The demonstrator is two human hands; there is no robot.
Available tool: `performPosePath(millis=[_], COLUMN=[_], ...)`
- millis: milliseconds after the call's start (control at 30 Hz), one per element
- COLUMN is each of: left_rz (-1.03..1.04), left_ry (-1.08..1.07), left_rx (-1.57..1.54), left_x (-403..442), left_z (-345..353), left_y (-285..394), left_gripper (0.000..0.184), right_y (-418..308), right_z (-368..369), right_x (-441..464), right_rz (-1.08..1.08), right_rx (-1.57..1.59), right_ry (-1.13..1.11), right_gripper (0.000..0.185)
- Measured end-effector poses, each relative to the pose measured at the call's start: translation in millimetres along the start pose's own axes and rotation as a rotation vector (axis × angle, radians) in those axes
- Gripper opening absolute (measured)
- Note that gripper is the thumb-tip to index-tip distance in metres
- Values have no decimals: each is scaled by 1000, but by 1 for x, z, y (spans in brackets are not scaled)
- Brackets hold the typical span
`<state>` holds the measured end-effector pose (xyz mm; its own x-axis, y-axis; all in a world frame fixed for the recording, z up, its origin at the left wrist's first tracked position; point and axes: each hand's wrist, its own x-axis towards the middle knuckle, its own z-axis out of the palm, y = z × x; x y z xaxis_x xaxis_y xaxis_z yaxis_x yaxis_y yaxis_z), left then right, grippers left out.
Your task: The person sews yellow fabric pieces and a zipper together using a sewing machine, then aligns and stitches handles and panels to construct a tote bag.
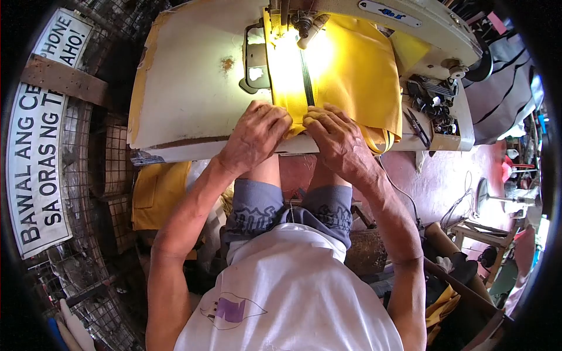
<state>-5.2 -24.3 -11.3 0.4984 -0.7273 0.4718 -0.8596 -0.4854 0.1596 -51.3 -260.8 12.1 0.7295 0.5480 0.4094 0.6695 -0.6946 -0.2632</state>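
Yellow fabric (357, 76) lies across the sewing machine's bed, with a dark zipper (307, 79) running down it toward me. My left hand (260, 130) is closed on the fabric's near edge, left of the zipper. Just right of the zipper's near end, my right hand (335, 131) pinches the same edge with curled fingers. Above the fabric stands the sewing machine (389, 13), its needle area lit by a bright lamp that washes out the cloth there. The fingertips of both hands are partly hidden in the folds.
Scissors (417, 126) lie on the machine table (193, 76), right of the fabric. Bobbin-winder parts and small black items (436, 96) sit beyond them. More yellow fabric (155, 196) hangs below the table at left. A wire grille with a lettered sign (38, 169) stands at far left.
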Motion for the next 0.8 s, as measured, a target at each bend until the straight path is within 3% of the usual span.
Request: performPosePath(millis=[133, 200, 233, 333, 367, 400, 500, 567, 667, 700, 800], left_rz=[-39, -29, -85, -205, -123, -191, -296, -259, -234, -227, -358], left_ry=[-119, -147, -200, -314, -196, -243, -224, -74, 4, 0, -76], left_rx=[-140, -170, -200, -291, -332, -411, -454, -526, -490, -457, -552], left_x=[30, 51, 61, 85, 86, 92, 106, 106, 107, 107, 102], left_z=[-25, -44, -51, -70, -70, -71, -83, -76, -70, -70, -76], left_y=[-12, -14, -15, -24, -30, -39, -48, -56, -63, -66, -62], left_gripper=[33, 31, 28, 28, 30, 31, 33, 33, 30, 30, 36], right_y=[-37, -57, -60, -42, -32, -20, 2, 15, 31, 37, 65], right_z=[-1, 6, 17, 44, 49, 48, 45, 46, 38, 34, 34], right_x=[-16, -21, -22, -17, -11, -8, 4, 11, 25, 29, 18], right_rz=[-53, -195, -166, 238, 250, 336, 396, 426, 364, 343, 312], right_rx=[-147, -59, -44, -67, -228, -207, -290, -268, -403, -411, -478], right_ry=[316, 244, 207, 245, 359, 338, 370, 390, 441, 473, 221], right_gripper=[43, 38, 37, 40, 48, 56, 61, 61, 52, 40, 36])
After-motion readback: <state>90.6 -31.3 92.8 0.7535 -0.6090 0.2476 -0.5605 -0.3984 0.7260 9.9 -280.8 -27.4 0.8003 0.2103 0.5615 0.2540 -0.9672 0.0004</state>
